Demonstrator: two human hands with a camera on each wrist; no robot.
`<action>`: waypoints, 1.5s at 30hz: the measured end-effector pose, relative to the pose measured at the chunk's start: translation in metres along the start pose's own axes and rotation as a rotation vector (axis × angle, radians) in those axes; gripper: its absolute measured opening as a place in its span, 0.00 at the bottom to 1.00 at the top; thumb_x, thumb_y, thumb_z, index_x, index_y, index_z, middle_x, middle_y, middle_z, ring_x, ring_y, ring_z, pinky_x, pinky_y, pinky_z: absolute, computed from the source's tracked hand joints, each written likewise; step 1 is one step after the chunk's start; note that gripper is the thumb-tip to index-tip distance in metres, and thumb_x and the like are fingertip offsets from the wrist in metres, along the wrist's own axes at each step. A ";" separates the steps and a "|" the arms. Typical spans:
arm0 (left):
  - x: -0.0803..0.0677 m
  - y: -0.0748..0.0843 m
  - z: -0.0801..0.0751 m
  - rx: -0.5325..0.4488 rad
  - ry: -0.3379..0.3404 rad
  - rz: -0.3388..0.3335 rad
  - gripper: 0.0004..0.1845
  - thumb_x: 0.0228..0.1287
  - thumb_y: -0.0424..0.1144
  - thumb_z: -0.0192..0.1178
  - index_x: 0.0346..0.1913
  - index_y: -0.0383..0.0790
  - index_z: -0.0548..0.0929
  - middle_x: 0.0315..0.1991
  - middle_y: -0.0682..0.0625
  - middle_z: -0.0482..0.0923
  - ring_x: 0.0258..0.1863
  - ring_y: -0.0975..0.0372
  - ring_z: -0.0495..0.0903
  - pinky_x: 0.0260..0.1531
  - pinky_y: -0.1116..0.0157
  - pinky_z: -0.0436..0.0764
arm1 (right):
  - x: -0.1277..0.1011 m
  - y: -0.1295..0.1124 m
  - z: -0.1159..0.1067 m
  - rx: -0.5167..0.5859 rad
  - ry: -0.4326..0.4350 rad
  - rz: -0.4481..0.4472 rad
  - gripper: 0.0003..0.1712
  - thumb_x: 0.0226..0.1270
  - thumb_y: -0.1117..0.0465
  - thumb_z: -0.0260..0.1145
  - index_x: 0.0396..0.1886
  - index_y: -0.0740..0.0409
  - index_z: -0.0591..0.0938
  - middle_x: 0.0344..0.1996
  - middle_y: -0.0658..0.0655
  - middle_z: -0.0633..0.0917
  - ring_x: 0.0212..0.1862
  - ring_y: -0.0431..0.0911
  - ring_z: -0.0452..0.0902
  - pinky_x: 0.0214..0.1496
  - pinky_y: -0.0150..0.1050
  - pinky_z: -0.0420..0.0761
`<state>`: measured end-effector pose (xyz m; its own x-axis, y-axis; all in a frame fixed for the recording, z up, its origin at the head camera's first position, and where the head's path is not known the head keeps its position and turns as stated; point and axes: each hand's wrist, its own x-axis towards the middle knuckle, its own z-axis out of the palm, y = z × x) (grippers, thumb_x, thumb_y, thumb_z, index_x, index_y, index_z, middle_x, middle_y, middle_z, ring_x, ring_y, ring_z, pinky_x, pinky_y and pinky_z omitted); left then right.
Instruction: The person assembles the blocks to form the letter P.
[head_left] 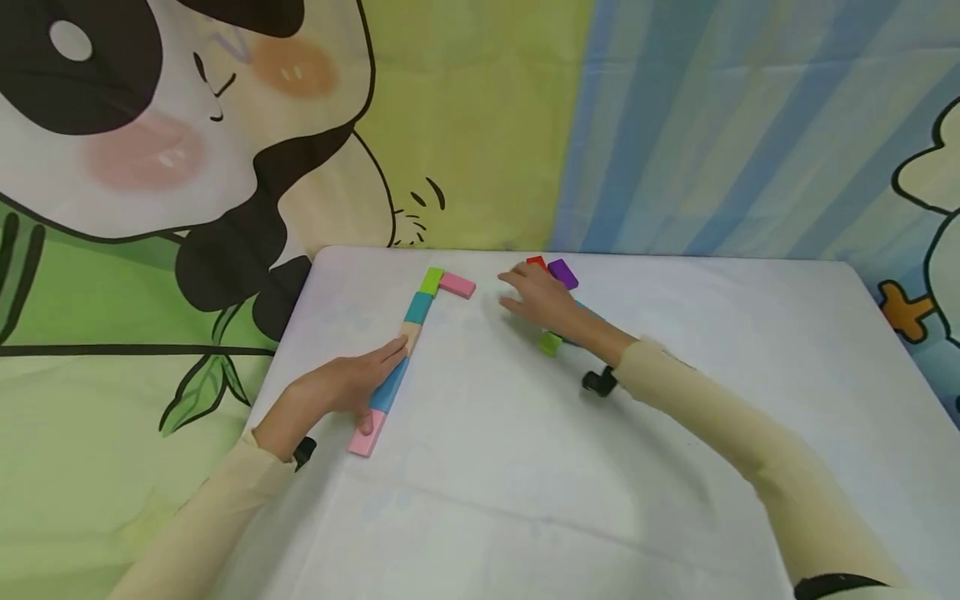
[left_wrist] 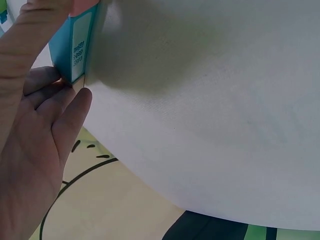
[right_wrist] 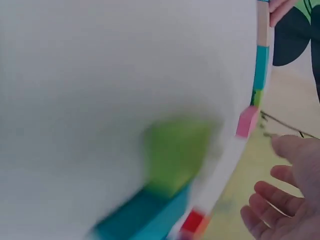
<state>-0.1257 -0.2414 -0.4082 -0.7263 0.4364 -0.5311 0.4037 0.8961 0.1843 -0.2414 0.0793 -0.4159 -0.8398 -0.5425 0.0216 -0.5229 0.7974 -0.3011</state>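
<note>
The left hand (head_left: 341,385) lies flat beside a row of coloured blocks (head_left: 401,354) on the white table (head_left: 525,467), its straight fingers pressing against the blue block (head_left: 390,385). The right hand (head_left: 540,298) hovers with its grip spread and loose, holding nothing, near the loose red block (head_left: 536,262), purple block (head_left: 562,273) and green block (head_left: 550,342).

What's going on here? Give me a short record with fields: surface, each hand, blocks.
surface: white table
left hand: rests flat against the block row, fingers straight
row: pink, blue, tan, teal, green blocks end to end; a pink block turns right at the far end
right hand: open, over loose blocks
loose blocks: red, purple, green, teal partly hidden
</note>
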 end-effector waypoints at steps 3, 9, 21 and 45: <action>-0.004 -0.003 0.001 0.007 0.009 -0.004 0.73 0.33 0.55 0.78 0.78 0.42 0.38 0.80 0.46 0.36 0.68 0.48 0.68 0.56 0.53 0.79 | -0.043 0.032 -0.009 -0.114 0.006 0.024 0.24 0.66 0.58 0.66 0.61 0.57 0.79 0.59 0.64 0.77 0.60 0.58 0.71 0.56 0.52 0.80; -0.008 -0.007 0.002 0.015 0.016 0.008 0.72 0.34 0.55 0.78 0.78 0.40 0.39 0.80 0.44 0.37 0.69 0.48 0.66 0.53 0.55 0.80 | -0.086 0.074 -0.012 -0.125 -0.072 0.035 0.25 0.65 0.66 0.66 0.62 0.59 0.77 0.53 0.69 0.80 0.54 0.61 0.78 0.52 0.54 0.81; -0.005 -0.005 0.000 0.039 0.035 0.038 0.72 0.34 0.54 0.78 0.78 0.37 0.41 0.80 0.43 0.37 0.70 0.48 0.65 0.53 0.54 0.80 | -0.040 0.021 -0.007 0.123 0.009 -0.051 0.22 0.65 0.60 0.67 0.58 0.62 0.80 0.45 0.66 0.81 0.42 0.52 0.78 0.41 0.41 0.82; -0.003 -0.001 -0.001 0.017 0.006 0.038 0.71 0.35 0.53 0.78 0.78 0.38 0.40 0.80 0.46 0.33 0.72 0.49 0.63 0.55 0.54 0.79 | 0.003 -0.026 0.026 0.062 -0.056 -0.021 0.34 0.63 0.49 0.68 0.66 0.57 0.74 0.49 0.62 0.79 0.47 0.50 0.76 0.49 0.40 0.81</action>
<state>-0.1244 -0.2431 -0.4063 -0.7137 0.4702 -0.5192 0.4402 0.8776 0.1897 -0.2265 0.0498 -0.4331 -0.8187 -0.5738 -0.0241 -0.5283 0.7689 -0.3600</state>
